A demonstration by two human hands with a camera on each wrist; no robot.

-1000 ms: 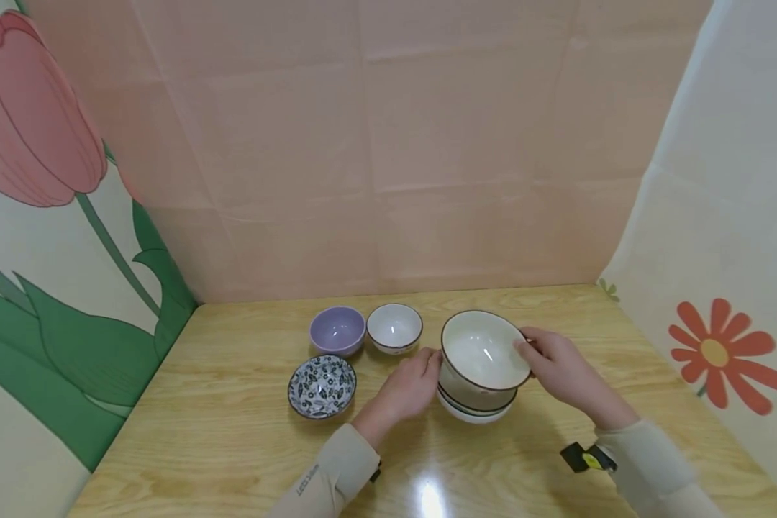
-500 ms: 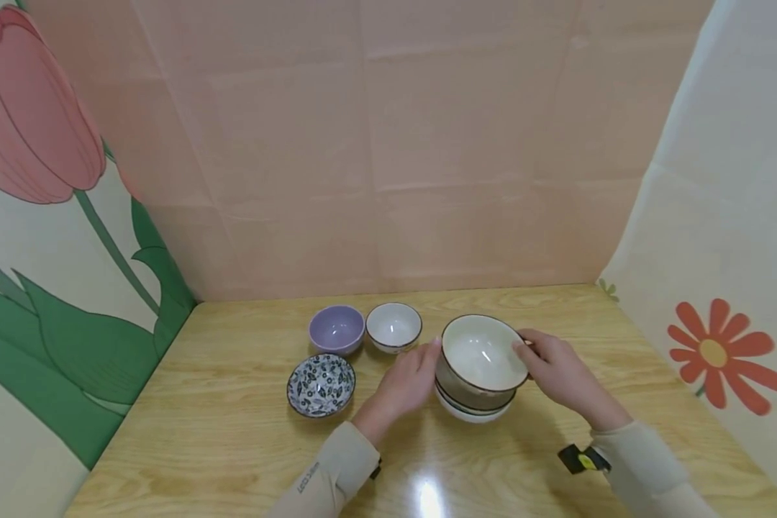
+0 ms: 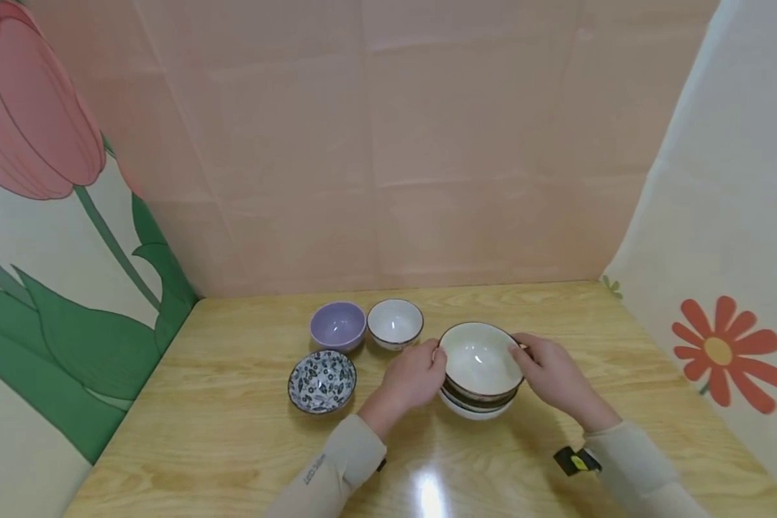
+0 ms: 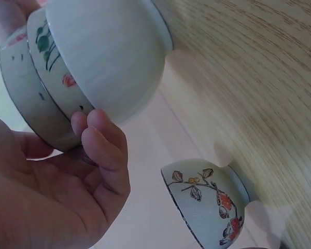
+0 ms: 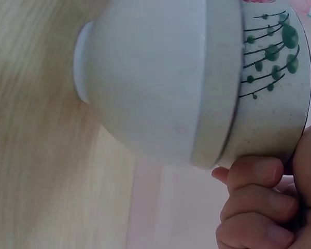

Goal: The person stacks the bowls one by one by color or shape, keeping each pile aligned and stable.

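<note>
Head | top bowl (image 3: 479, 357): round, opening upward | left hand (image 3: 414, 375), right hand (image 3: 552, 373): gripping it

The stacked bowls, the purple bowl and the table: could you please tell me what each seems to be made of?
Stacked bowls: probably glazed ceramic, given glossy highlights and painted sprigs on some.
Purple bowl: likely glazed ceramic, from its highlight, though plastic is possible.
Table: glossy wood or laminate, judging by grain and reflected light.
</note>
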